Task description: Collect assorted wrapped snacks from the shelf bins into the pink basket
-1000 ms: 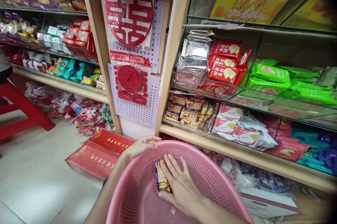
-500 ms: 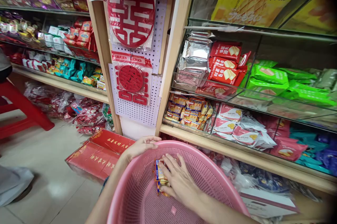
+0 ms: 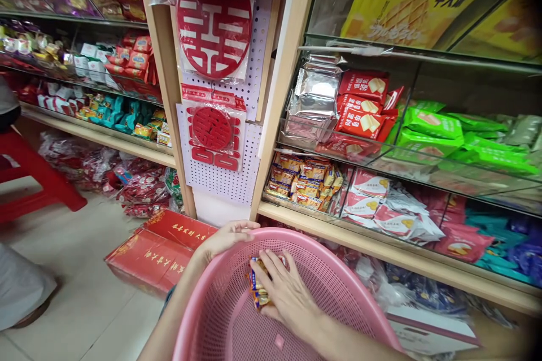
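Packets (image 3: 254, 283) of snacks — in the pink basket (image 3: 339, 293), partly under my right hand (image 3: 290, 296), fingers slightly spread; can't tell whether they pinch. Left hand (image 3: 224, 239) at the rim (image 3: 288, 233), fingertips on it; clasp unclear. Step, I judge: handling packets — any lift calls for 1 firmer, gathered grip.

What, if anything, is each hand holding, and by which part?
Left hand: the pink basket, by its far-left rim. Right hand: laid over the snack packets inside; whether it grips them cannot be told.
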### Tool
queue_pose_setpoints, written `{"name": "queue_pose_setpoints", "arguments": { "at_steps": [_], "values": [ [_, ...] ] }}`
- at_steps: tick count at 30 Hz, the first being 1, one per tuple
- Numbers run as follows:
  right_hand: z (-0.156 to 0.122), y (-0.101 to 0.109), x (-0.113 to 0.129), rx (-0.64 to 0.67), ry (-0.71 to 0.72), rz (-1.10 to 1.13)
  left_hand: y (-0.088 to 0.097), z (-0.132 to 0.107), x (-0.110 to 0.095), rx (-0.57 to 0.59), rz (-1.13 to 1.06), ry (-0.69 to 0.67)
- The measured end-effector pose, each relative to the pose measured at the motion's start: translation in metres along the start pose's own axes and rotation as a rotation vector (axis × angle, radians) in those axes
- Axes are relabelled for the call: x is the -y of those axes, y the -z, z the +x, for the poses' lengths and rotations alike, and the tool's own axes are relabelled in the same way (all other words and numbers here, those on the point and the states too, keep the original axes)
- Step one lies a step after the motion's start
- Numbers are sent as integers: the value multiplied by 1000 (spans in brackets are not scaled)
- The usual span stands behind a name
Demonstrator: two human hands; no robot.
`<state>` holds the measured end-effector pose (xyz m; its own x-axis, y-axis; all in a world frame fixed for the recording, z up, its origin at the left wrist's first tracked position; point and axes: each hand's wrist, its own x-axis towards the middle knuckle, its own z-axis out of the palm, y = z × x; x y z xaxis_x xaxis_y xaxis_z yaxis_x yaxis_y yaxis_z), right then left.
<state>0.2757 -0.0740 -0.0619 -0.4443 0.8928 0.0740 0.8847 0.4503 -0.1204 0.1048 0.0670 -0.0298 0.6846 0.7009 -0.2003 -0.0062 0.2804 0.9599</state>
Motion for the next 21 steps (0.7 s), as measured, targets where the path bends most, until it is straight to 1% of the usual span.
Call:
{"name": "queue_pose_setpoints", "arguments": {
  "at_steps": [3,5,7,9,10,12,13,14,15,17,19,21],
  "values": [
    [1,0,1,16,-27,25,0,1,1,5,2,-2],
    [2,9,5,71,-46,56,1,3,2,7,4,-8],
    [4,29,10,198,-77,99,2,4,3,12,5,-12],
    [3,57,11,321,-117,178,2,3,4,15,6,-8],
    [1,72,9,336,-136,242,3,2,3,13,7,-4],
    [-9,97,-2,291,-202,396,3,-1,3,1,8,4],
    [-17,106,-11,253,-249,471,3,-2,2,-5,8,9],
    [-25,110,-21,194,-306,535,2,-3,2,-11,9,13],
    [-35,112,-33,109,-358,575,2,-4,2,-17,10,15],
    [-55,105,-56,-90,-451,636,2,-4,2,-24,13,21],
    [-75,90,-76,-214,-535,774,2,-3,2,-28,18,23],
    [-92,71,-91,-325,-615,995,3,-2,3,-30,26,22]
  ]
}}
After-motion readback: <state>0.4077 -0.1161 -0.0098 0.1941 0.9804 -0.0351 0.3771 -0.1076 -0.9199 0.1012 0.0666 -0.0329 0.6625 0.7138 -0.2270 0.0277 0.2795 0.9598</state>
